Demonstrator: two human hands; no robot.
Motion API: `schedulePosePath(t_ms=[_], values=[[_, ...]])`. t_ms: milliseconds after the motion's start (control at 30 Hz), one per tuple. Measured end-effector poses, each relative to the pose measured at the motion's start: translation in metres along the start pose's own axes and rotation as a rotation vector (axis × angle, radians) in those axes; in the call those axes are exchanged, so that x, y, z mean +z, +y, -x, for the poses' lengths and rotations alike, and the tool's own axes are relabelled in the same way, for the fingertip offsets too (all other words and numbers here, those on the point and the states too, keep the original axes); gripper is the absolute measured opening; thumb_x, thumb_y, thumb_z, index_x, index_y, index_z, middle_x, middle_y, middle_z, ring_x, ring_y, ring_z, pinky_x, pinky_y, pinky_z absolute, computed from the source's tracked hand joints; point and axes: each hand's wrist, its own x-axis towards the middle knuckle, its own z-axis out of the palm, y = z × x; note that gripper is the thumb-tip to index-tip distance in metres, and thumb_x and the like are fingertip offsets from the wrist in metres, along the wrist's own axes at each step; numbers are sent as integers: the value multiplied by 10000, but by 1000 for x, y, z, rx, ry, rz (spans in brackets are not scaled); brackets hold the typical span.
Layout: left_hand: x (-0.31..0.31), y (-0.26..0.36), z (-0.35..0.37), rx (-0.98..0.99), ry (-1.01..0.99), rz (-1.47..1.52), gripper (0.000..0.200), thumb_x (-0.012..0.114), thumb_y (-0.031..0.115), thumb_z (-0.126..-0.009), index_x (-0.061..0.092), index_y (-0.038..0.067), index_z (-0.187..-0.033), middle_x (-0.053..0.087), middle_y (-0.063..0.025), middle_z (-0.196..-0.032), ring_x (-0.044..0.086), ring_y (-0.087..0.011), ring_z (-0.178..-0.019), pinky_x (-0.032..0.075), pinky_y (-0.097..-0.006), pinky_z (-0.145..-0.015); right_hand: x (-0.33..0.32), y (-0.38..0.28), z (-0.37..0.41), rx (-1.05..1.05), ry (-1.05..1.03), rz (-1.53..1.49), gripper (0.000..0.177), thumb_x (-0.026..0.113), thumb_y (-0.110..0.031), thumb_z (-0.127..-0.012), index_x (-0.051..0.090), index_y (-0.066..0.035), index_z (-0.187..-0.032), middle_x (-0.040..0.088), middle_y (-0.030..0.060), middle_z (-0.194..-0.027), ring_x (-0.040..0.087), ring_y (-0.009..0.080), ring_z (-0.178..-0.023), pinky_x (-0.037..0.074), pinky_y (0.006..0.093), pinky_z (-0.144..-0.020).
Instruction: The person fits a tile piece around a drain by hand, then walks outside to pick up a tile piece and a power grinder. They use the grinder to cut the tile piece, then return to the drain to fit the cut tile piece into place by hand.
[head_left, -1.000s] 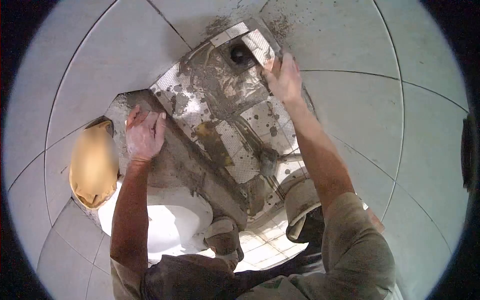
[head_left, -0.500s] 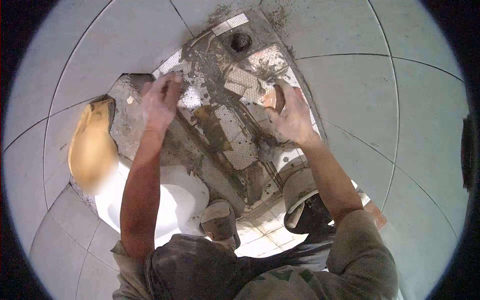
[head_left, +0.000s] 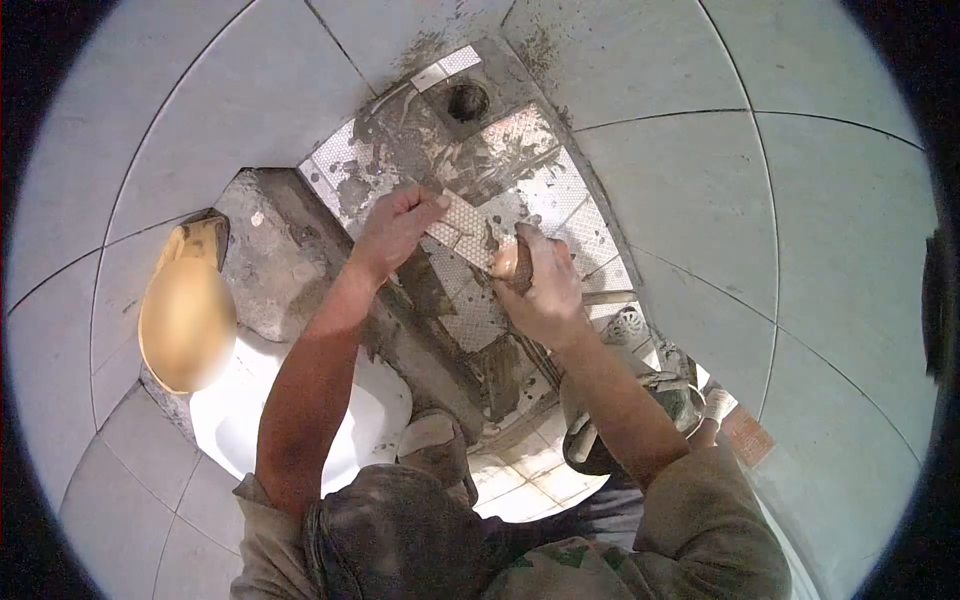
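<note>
Between my two hands is a narrow white tile piece (head_left: 466, 222) with a honeycomb-like pattern, tilted above the floor. My left hand (head_left: 395, 232) pinches its upper left end between thumb and fingers. At the lower right end, my right hand (head_left: 548, 288) is closed round it, together with a rounded brown lump (head_left: 513, 261) that has a pale orange face; what the lump is, I cannot tell. Beneath my hands lies a floor of patterned tiles (head_left: 476, 318), smeared with grey mortar.
A round drain hole (head_left: 467, 102) opens in the far corner. White ceramic ware (head_left: 375, 425) and a blurred yellow object (head_left: 190, 240) are at left. A dark bucket (head_left: 590, 455) and a round grate (head_left: 626, 325) are at right. Grey tiled walls (head_left: 680, 190) surround the floor.
My left hand has moved right and down and now grips the tile piece's free end. My right hand has come left and down with the tile piece and the brown lump.
</note>
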Motion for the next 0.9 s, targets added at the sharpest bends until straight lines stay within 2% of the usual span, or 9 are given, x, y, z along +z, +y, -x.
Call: schedulePosePath(t_ms=[67, 233, 300, 400, 467, 600, 700, 767, 900], values=[[-1, -14, -5, 4, -7, 22, 325, 660, 337, -907, 624, 32, -802, 480, 70, -694, 405, -62, -667, 362, -251, -600, 0, 1, 2, -12, 10, 10, 722, 783, -37, -658, 445, 73, -1286, 573, 241, -1099, 580, 392, -902, 496, 456, -798], [6, 3, 3, 43, -41, 3, 309, 638, 312, -923, 616, 33, -792, 465, 73, -682, 387, -59, -652, 354, -254, -582, -3, 0, 8, -66, 49, 38, 700, 781, -27, -634, 463, 120, -1240, 584, 256, -1097, 592, 409, -871, 505, 460, -769], [6, 6, 5, 53, -48, -47, 302, 632, 304, -926, 617, 33, -793, 465, 73, -682, 385, -57, -650, 353, -254, -580, 0, 2, 12, -14, 4, 71, 725, 771, -118, -690, 442, 67, -1309, 590, 184, -979, 581, 371, -908, 455, 469, -855], [7, 4, 7, -2, -61, -4, 262, 635, 295, -933, 589, 92, -773, 447, 105, -733, 360, -34, -693, 319, -223, -621, -1, -2, 13, 28, -44, 53, 744, 762, -131, -709, 411, 42, -1341, 584, 190, -1017, 560, 376, -996, 423, 485, -905], [7, 0, 6, 38, -41, 46, 310, 625, 315, -930, 610, 28, -814, 477, 64, -704, 388, -58, -658, 358, -258, -580, 2, -3, 14, 18, -29, 32, 744, 760, -129, -712, 408, 41, -1344, 583, 195, -1028, 562, 375, -1002, 425, 488, -907], [9, 10, 11, 3, 13, -11, 310, 624, 321, -931, 617, 27, -833, 486, 56, -713, 397, -61, -671, 365, -257, -590, 3, -10, 13, 71, -42, 54, 739, 760, -129, -716, 407, 61, -1337, 580, 204, -1030, 580, 374, -978, 430, 496, -921], [7, 0, 8, 14, -8, 16, 320, 631, 325, -924, 635, 10, -868, 504, 43, -716, 415, -69, -681, 382, -262, -610, 2, -10, 12, 39, -24, 30, 731, 758, -123, -715, 410, 86, -1323, 575, 211, -1026, 592, 367, -949, 435, 495, -916], [7, 1, 9, -17, -15, -30, 230, 629, 297, -934, 632, 86, -841, 501, 96, -764, 404, -36, -720, 347, -214, -664, 8, -4, 14, -3, -9, 41, 727, 757, -119, -714, 411, 94, -1317, 572, 213, -1021, 590, 372, -947, 439, 491, -903], [5, -5, 8, -4, -29, -15, 230, 627, 291, -935, 652, 68, -884, 526, 95, -787, 413, -44, -729, 360, -223, -674, 6, -9, 10, -3, -31, 39, 723, 756, -109, -710, 413, 105, -1310, 566, 211, -1008, 582, 387, -934, 450, 475, -869]])
